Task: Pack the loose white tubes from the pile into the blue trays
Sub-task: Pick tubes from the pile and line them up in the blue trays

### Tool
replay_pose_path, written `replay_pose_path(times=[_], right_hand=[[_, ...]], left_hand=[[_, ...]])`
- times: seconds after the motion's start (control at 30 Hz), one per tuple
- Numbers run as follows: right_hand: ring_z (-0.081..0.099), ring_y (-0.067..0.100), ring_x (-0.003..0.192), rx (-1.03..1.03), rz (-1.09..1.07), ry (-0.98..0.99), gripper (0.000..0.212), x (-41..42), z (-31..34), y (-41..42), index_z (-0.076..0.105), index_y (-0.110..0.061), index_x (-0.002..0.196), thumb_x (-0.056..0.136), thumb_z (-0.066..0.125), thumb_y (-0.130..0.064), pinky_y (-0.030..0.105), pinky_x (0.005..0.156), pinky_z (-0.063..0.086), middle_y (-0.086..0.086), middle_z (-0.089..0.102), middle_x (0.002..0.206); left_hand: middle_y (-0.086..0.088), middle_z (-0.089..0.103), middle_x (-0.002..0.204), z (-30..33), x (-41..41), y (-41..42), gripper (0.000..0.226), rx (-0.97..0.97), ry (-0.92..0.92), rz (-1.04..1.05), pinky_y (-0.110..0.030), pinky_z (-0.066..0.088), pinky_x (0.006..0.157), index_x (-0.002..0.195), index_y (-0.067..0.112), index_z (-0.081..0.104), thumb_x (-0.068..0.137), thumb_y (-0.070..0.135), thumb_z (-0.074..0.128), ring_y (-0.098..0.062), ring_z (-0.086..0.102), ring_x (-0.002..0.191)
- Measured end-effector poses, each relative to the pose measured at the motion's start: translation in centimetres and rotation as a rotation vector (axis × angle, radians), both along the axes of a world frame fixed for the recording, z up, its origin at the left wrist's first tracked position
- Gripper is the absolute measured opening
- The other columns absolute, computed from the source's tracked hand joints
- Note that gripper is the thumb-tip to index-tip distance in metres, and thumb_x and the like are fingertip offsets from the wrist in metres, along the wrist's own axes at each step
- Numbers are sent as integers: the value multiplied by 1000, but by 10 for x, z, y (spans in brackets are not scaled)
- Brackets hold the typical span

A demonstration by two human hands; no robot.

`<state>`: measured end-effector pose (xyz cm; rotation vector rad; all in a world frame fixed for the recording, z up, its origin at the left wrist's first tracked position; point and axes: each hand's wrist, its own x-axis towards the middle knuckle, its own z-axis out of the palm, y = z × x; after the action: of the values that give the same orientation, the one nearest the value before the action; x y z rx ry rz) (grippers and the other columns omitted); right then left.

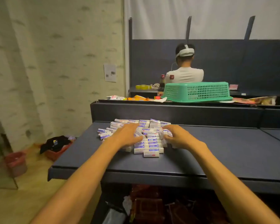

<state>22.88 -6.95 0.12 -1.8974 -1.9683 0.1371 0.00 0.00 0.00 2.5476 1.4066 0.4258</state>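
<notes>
Table (217, 152): dark blue; no blue trays in view.
Pile (145, 136): white tubes, far-centre; likely light, stiff, slippery; take from the sides.
My left hand (128, 135): fingers spread flat on the pile.
My right hand (176, 136): fingers curled at the pile's right edge; grip unclear.

White tubes (149, 141) on dark table (217, 152)
</notes>
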Motion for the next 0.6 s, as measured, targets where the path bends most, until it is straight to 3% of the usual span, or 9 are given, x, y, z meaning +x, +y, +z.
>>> replay_pose_path(times=[0.07, 0.17, 0.23, 0.33, 0.6], right_hand=[[56, 21, 113, 6, -29, 30, 44, -2, 0, 10, 44, -27, 141, 98, 51, -36, 27, 80, 52, -3, 45, 144], [48, 22, 126, 17, -76, 23, 43, 4, 0, 23, 48, -26, 139, 97, 54, -31, 35, 100, 42, 1, 46, 145], [47, 21, 126, 46, -88, 26, 39, 10, 0, 28, 51, -25, 136, 97, 55, -28, 35, 101, 41, 2, 49, 142], [49, 19, 121, 112, -98, 20, 35, 17, -3, 32, 56, -23, 130, 95, 56, -26, 36, 98, 43, 1, 54, 135], [49, 18, 120, 142, -125, 16, 34, 36, -5, 39, 56, -19, 128, 95, 55, -26, 31, 96, 41, 1, 55, 135]], left_hand=[[-3, 39, 151, -1, 10, 6, 68, -12, -23, -48, -41, 39, 106, 148, 24, 34, 88, 44, 59, -24, 42, 133], [-1, 54, 138, -4, 31, 18, 45, 32, 32, -149, -37, 46, 99, 131, 25, 56, 89, 40, 61, -20, 52, 120], [1, 59, 127, -5, 40, 27, 30, 41, 39, -207, -37, 49, 95, 113, 25, 67, 87, 40, 65, -17, 56, 109], [3, 56, 122, -6, 50, 39, 25, 49, 29, -264, -38, 48, 94, 103, 27, 69, 82, 41, 72, -16, 53, 110], [4, 59, 109, 0, 69, 44, 29, 13, 49, -385, -29, 52, 82, 108, 25, 69, 80, 27, 77, -11, 56, 94]])
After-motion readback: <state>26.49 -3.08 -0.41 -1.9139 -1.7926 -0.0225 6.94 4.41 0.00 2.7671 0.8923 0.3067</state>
